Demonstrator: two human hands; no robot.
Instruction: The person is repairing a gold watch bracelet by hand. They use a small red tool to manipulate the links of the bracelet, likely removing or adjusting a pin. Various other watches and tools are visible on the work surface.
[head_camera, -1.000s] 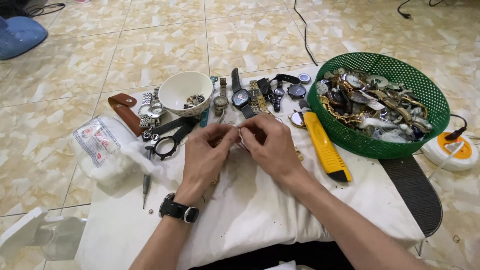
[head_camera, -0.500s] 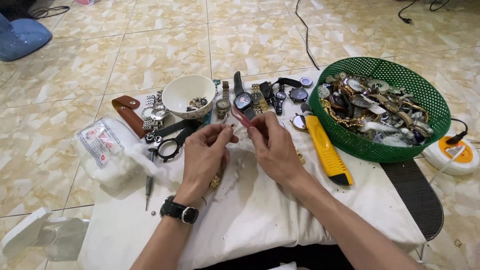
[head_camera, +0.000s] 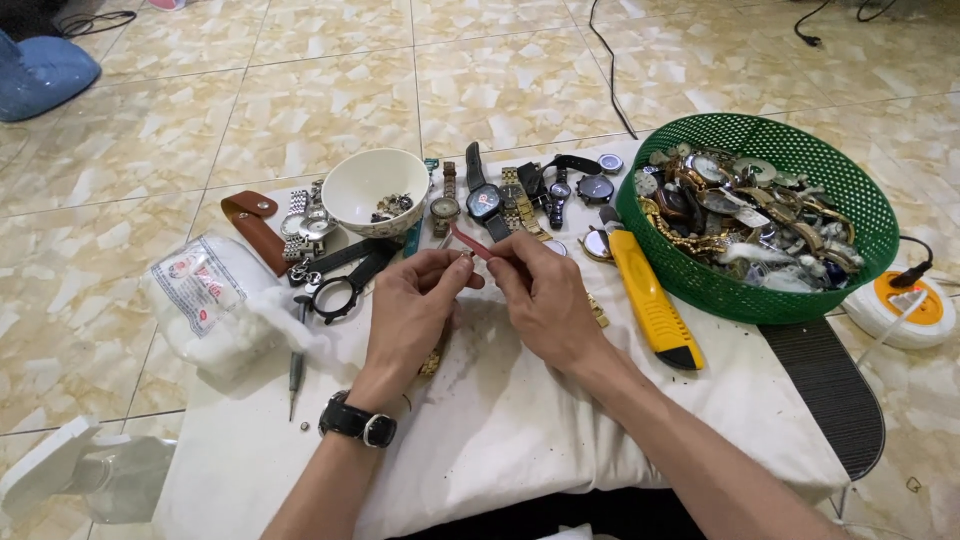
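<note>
Head view: green basket (head_camera: 690, 275) holds watches (head_camera: 760, 215); both hands pinch red tool (head_camera: 470, 243).

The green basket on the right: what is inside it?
The green basket holds a heap of watches and watch parts: round cases, dials and a gold-coloured chain band. The pieces beneath the top layer and the basket's bottom are covered by the heap.

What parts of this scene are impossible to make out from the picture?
- Small part at the left hand fingertips: too tiny, hidden by fingers, head view.
- Gold strap: mostly under that hand.
- Bowl contents: too small.
- Lower layers in the green basket: buried under the pile.
- White object: cut by frame edge.
</note>
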